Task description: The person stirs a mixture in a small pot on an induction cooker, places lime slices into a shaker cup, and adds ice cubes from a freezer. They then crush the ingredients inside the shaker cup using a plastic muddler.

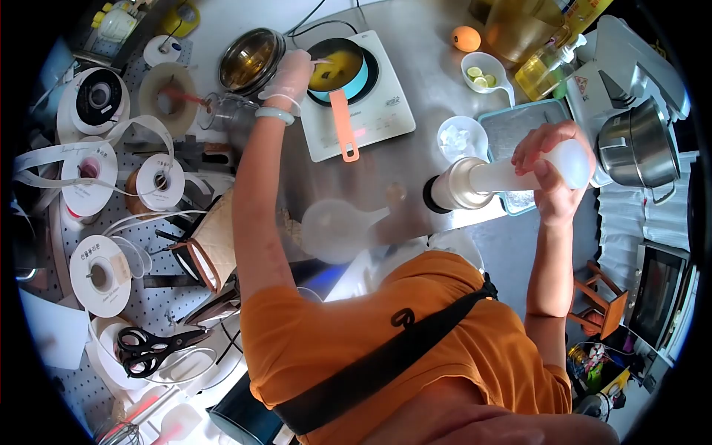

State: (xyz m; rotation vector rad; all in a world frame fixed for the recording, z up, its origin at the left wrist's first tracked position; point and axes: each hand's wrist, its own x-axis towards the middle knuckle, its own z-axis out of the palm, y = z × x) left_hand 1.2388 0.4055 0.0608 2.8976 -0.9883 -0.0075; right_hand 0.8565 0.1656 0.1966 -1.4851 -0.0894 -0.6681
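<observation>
My left hand [289, 80], with a clear glove and a bracelet at the wrist, is closed on a thin stick-like utensil over a blue pan [358, 78]. Yellow liquid lies in the pan, whose orange handle points toward me. The pan stands on a white induction cooker [393, 111]. My right hand [556, 167] is wrapped round a translucent white cup [567, 165] at the right. That cup's narrow part reaches to a pale cylindrical container [458, 185] with a dark end. Whether the two are joined I cannot tell.
A glass bowl [251, 63] sits left of the cooker. Beyond my right hand are a bowl of ice [461, 141], a bowl of lime slices [482, 70], an orange [466, 38] and a blue-rimmed tray [519, 119]. A translucent bowl [332, 230] is near my body.
</observation>
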